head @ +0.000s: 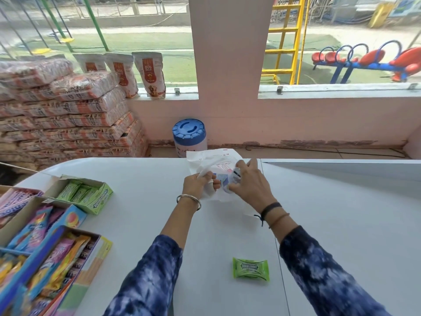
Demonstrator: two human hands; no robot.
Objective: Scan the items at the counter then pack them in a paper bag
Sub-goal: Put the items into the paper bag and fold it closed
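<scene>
Both hands at the counter (141,201) far edge: left hand (199,184) grips the white paper bag (213,161) mouth, right hand (249,182) pushes a blue-white packet (224,179) in. Green Doublemint pack (250,269) lies near the front edge, apart.

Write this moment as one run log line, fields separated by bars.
left hand: holds white paper bag open | right hand: pushing small packet in | green gum pack: unpacked on counter

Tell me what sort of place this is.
Probably a small shop counter beside a playground: open candy boxes and a gum box sit on the counter, dog biscuit pouches line the sill, and stacked sacks fill the corner.
</scene>
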